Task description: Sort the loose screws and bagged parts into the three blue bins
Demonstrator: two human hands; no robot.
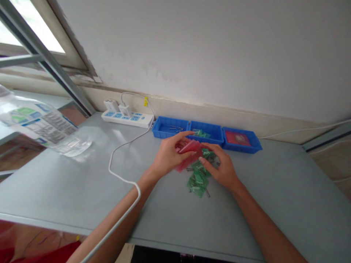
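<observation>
My left hand (170,153) is closed around several pink plastic bags (193,150), its thumb along the front and its fingers behind. At their right edge, my right hand (223,168) has thumb and index finger on the pink plastic; the other fingers curl behind. Beneath both hands lie small green plastic bags (197,182) in a loose pile, with metal screws (207,193) among them. Part of this pile is hidden by my right hand.
Three joined blue trays stand by the wall: the left tray (161,133) holds screws, the middle tray (219,139) green bags, the right tray (248,149) something pink. A white power strip (127,118), a white cable (110,162) crossing my left forearm, and a clear bottle (52,126) are leftward.
</observation>
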